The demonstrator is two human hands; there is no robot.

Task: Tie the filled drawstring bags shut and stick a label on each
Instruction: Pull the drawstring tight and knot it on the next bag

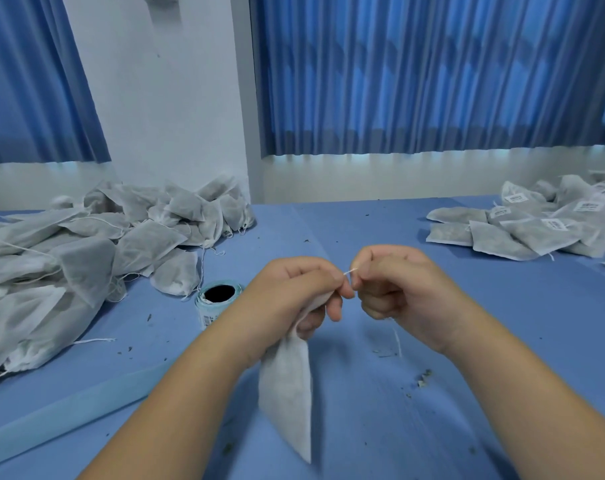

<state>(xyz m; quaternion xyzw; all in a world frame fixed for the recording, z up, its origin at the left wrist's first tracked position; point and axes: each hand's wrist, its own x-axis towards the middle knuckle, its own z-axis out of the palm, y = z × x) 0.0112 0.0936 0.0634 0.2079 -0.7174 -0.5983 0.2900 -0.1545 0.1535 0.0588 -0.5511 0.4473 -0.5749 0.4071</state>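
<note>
A filled white drawstring bag (287, 386) hangs below my left hand (294, 289), which grips its gathered neck above the blue table (398, 410). My right hand (394, 282) pinches the thin white drawstring (351, 271) between thumb and forefinger, right beside my left fingertips. A loose end of string (398, 342) dangles under my right hand. A roll of labels (215, 299) stands on the table just left of my left wrist.
A large heap of unlabelled filled bags (86, 251) covers the table's left side. A pile of labelled bags (543, 220) lies at the far right. Dark crumbs (424, 377) dot the cloth. Blue curtains (432, 74) hang behind.
</note>
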